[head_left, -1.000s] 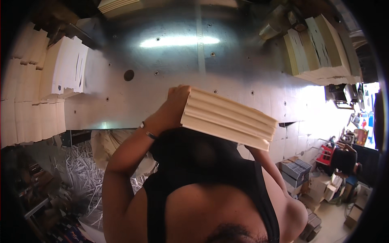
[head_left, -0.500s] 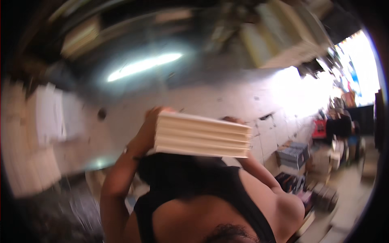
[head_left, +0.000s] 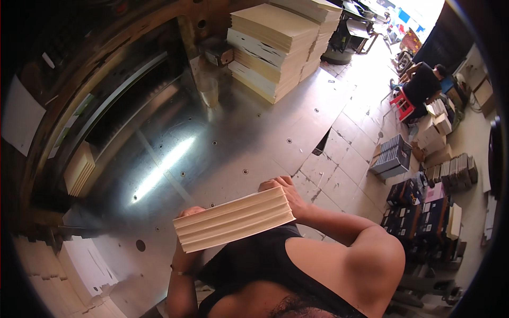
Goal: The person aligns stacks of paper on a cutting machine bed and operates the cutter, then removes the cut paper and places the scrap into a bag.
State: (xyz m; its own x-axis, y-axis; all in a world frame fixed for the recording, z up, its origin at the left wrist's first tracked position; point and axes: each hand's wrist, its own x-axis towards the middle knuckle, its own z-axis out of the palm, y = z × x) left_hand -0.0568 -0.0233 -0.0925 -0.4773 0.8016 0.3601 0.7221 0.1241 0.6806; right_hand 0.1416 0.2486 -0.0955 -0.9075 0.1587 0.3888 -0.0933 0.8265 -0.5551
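A thick stack of cream paper blocks is held up in front of my chest, its layered edges facing me. My left hand grips its left end from the far side; most of those fingers are hidden behind the paper. At the right end my right hand is wrapped over the far top corner, fingers bent. The stack tilts, right end farther off. Beyond it lies a shiny metal machine table dotted with small round holes.
Tall paper piles stand at the table's far side. More white paper is stacked at the near left. A small paper block sits by the machine's opening. Boxes line the floor on the right, where another person sits on a red stool.
My view has swung round, bringing the machine's opening and the far paper piles into sight. The paper stack has tipped the other way and sits lower, still between both hands.
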